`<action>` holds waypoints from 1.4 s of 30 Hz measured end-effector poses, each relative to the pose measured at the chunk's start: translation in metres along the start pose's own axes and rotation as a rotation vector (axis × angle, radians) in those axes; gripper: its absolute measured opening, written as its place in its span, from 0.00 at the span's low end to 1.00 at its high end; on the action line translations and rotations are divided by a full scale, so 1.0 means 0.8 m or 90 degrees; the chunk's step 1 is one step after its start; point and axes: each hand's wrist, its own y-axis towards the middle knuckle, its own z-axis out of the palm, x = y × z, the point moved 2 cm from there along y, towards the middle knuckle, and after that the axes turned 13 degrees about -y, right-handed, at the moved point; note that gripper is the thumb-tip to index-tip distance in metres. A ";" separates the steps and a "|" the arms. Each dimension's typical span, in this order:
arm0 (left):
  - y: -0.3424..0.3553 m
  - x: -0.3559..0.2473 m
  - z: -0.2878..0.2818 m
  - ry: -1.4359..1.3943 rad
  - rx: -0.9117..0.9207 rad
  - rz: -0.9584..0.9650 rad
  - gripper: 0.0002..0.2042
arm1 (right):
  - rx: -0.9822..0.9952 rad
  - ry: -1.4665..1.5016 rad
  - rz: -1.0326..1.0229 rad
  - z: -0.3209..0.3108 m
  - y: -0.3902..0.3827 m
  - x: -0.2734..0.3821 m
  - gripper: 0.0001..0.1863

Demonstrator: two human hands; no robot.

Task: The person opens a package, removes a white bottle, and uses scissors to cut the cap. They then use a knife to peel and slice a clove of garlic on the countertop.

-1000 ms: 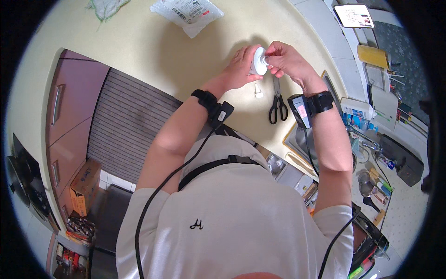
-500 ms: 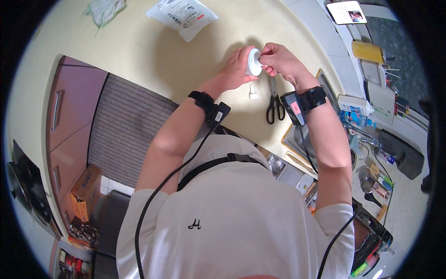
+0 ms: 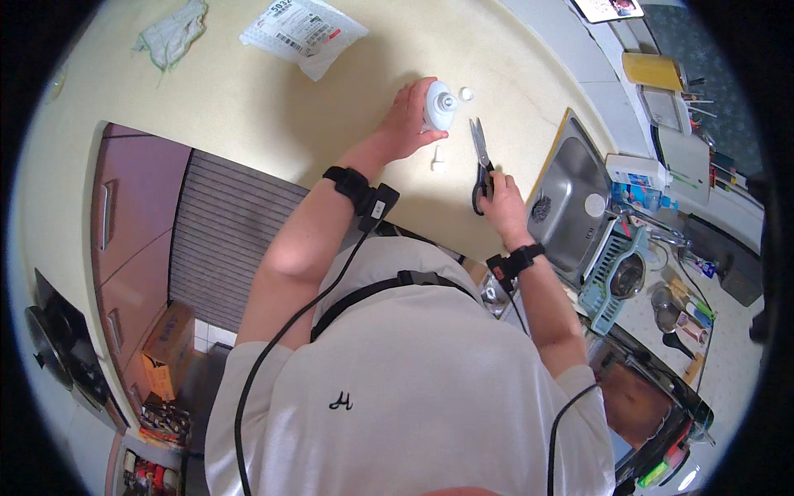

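My left hand (image 3: 404,122) is wrapped round a white bottle (image 3: 435,112) standing on the counter, its uncapped neck facing up. Just right of the bottle lies a small white cap (image 3: 466,94). A small white pointed nozzle (image 3: 438,160) rests on the counter nearer to me. My right hand (image 3: 504,204) grips the black handles of a pair of scissors (image 3: 482,155), fingers closed at the handle. The scissors' blades point away from me, slightly parted at the tips. Part of the right handle loop is hidden by my fingers.
A white printed mailing bag (image 3: 306,35) and a pale crumpled cloth (image 3: 172,37) lie at the far side of the counter (image 3: 223,91). To the right are a steel sink (image 3: 579,194), a teal dish rack (image 3: 608,289) and a white bottle (image 3: 633,171). Cables run from both wrists.
My right hand has left the bottle's top and come down to the scissors. The small cap now sits on the counter, and the bottle's neck shows. The left hand still holds the bottle.
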 end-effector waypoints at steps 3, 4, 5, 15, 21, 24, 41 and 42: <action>-0.001 0.002 0.000 -0.007 0.004 0.000 0.46 | -0.064 -0.030 0.014 0.016 -0.007 0.012 0.32; -0.002 0.002 0.000 -0.001 0.004 0.007 0.46 | -0.073 -0.030 0.021 0.018 -0.006 0.013 0.32; -0.001 0.003 0.001 0.004 0.002 0.016 0.45 | -0.085 -0.032 0.026 0.018 -0.003 0.014 0.33; -0.002 0.003 0.002 0.007 -0.011 0.012 0.46 | -0.023 0.016 0.048 0.011 0.009 -0.014 0.38; -0.003 0.005 0.004 0.001 -0.034 0.028 0.46 | -0.012 0.164 0.035 -0.009 -0.002 -0.025 0.33; -0.002 0.007 0.006 0.018 -0.066 0.068 0.46 | 0.009 0.171 0.079 -0.045 -0.015 -0.016 0.30; -0.001 -0.017 0.023 0.031 -0.183 -0.074 0.38 | -0.021 0.062 -0.098 -0.255 -0.060 0.067 0.27; 0.000 -0.016 0.023 0.030 -0.190 -0.063 0.38 | -0.019 0.047 -0.102 -0.255 -0.059 0.068 0.27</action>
